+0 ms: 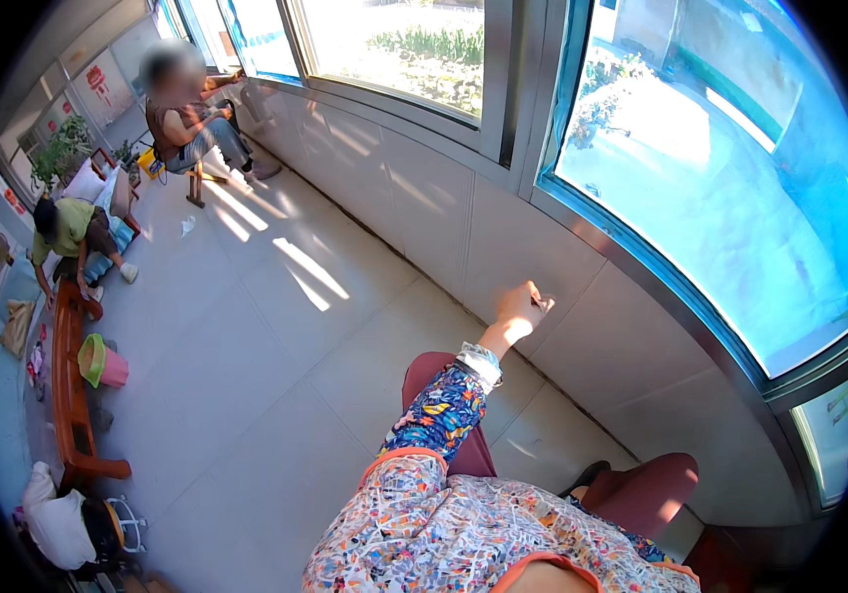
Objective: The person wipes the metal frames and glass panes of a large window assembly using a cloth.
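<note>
My left hand point(524, 307) reaches out in front of the pale tiled wall panel point(535, 244), below the window. Its fingers are curled in together. A small dark spot shows at the fingertips, but I cannot tell whether it is a held thing or shadow. A white cuff point(480, 363) and a floral sleeve point(435, 415) cover the forearm. Over my torso lies a patterned smock point(431, 526) with orange trim. My right hand is out of view; only part of that floral sleeve point(643, 545) shows beside my bent knee point(646, 493).
Metal-framed windows point(513, 96) run above the wall. Across the tiled floor point(246, 385) stand a wooden table point(72, 400) and a pink and green bin point(105, 362). One person point(72, 230) leans over the table's far end. Another person point(194, 126) sits by the window farther off.
</note>
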Tool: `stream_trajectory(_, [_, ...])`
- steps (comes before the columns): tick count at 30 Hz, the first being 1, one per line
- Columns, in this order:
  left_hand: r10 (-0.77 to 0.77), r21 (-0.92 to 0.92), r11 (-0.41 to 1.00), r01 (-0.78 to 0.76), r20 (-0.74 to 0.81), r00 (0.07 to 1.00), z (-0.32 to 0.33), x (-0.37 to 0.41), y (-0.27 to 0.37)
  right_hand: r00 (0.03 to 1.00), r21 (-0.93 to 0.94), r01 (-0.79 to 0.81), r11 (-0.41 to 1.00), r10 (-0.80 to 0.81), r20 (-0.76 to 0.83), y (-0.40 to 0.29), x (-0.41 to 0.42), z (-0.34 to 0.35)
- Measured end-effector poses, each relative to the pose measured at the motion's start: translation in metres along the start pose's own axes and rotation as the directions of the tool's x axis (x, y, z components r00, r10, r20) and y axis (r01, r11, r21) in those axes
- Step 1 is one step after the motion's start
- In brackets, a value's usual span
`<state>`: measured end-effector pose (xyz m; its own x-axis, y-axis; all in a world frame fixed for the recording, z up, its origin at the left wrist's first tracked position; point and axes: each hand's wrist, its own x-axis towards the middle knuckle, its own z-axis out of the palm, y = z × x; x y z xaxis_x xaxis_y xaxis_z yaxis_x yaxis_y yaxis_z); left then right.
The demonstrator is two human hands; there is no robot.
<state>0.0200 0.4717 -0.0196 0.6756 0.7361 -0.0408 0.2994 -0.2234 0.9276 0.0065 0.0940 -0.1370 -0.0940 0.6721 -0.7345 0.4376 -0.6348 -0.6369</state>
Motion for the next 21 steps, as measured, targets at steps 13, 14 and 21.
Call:
stream_trajectory(13, [0.077,0.453,0.853,-0.259,0.382,0.921,0.037,-0.040,-0.003,0.993,0.076,0.004,0.997,-0.012,0.115,-0.023,0.054,-0.032])
stream_trajectory(14, [0.097,0.431,0.856,-0.285,0.406,0.909,0.038,-0.036,-0.010,0.992,0.082,-0.001,0.997,-0.009,0.123,-0.023,0.059,-0.034])
stream_trajectory(21, [-0.185,0.486,0.857,-0.173,0.603,0.776,-0.032,0.018,0.050,1.000,0.174,0.019,0.985,-0.022,0.019,-0.035,0.067,-0.023])
